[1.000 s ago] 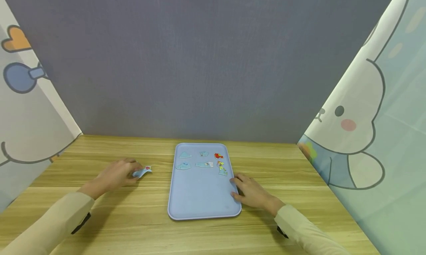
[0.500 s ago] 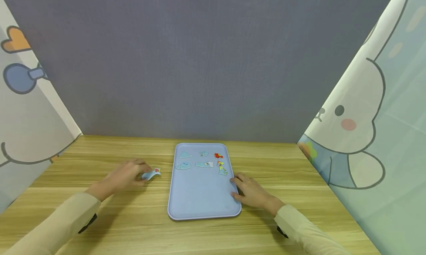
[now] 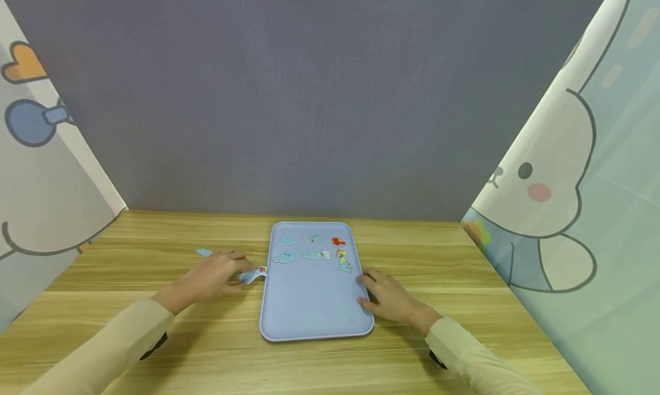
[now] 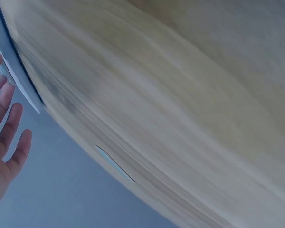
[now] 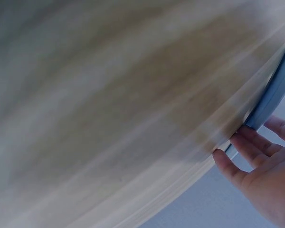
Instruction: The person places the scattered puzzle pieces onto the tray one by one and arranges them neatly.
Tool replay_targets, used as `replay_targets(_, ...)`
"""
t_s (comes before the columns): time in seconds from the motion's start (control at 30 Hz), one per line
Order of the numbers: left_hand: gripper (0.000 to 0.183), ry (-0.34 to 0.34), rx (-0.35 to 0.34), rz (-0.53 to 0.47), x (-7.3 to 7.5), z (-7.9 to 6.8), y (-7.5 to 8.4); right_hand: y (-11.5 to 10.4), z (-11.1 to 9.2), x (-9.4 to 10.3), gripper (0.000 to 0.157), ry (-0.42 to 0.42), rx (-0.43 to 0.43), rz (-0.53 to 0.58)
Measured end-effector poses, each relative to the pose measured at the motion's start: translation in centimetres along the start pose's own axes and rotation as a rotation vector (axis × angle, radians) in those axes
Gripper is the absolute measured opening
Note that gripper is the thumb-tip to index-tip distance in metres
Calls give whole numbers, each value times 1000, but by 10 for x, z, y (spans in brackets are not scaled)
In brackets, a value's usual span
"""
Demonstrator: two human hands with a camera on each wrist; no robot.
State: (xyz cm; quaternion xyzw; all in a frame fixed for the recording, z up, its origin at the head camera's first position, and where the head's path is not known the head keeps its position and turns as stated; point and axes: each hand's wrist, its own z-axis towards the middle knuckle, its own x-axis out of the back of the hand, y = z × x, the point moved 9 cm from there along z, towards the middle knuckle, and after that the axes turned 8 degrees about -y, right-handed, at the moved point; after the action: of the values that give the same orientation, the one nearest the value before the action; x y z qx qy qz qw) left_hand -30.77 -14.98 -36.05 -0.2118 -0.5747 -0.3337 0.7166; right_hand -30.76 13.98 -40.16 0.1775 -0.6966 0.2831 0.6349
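My left hand (image 3: 219, 276) pinches a bent, light-blue puzzle piece (image 3: 251, 276) with a red patch, its tip overlapping the left rim of the pale-blue tray (image 3: 314, 309). In the left wrist view, the fingers (image 4: 9, 126) spread beside the white-edged piece (image 4: 26, 90). My right hand (image 3: 392, 296) rests its fingertips on the tray's right rim, fingers relaxed. Inside the tray's far half lie several flat pieces: a triangular blue one (image 3: 287, 241), a red one (image 3: 338, 242), a long blue one (image 3: 316, 255) and a yellow-and-blue one (image 3: 345, 263).
Another light-blue piece (image 3: 204, 252) lies on the wooden table (image 3: 222, 349), just behind my left hand. A grey panel (image 3: 294, 108) stands along the table's back edge. Cartoon-printed sheets (image 3: 572, 211) close off both sides.
My left hand has moved right with the puzzle piece, reaching the tray's left rim. Another piece on the table has come into sight behind it. The right hand and the tray have stayed put.
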Motion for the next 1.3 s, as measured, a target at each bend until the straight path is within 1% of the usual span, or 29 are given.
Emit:
replay_targets(0.1, 26, -10, 7, -18, -2, 4, 4, 0, 0, 0, 46, 1, 1, -2)
replay_targets(0.17, 25, -2, 1, -22, -2, 7, 8, 0, 0, 0, 46, 1, 1, -2)
replay_targets(0.27, 25, 13, -15, -8, -2, 11, 13, 0, 0, 0, 46, 2, 2, -2)
replay_targets(0.37, 27, 13, -26, 21, -4, 15, 17, 0, 0, 0, 46, -2, -3, 2)
replay_targets(0.5, 27, -28, -13, 24, -10, 20, 19, 0, 0, -1, 47, -2, -5, 5)
replay_targets(0.63, 26, -62, -2, 2, -15, 25, 21, 0, 0, -1, 46, 3, -1, 0)
replay_targets(0.83, 25, -71, -16, 9, -19, 33, 26, 1, 0, -1, 46, 3, -2, -3)
replay_targets(1.0, 25, -85, -14, 7, -20, 39, 29, 1, 0, -1, 47, 4, -2, -4)
replay_targets(1.3, 24, -109, -24, 15, -27, 49, 30, 0, 1, -1, 46, 10, 2, -14)
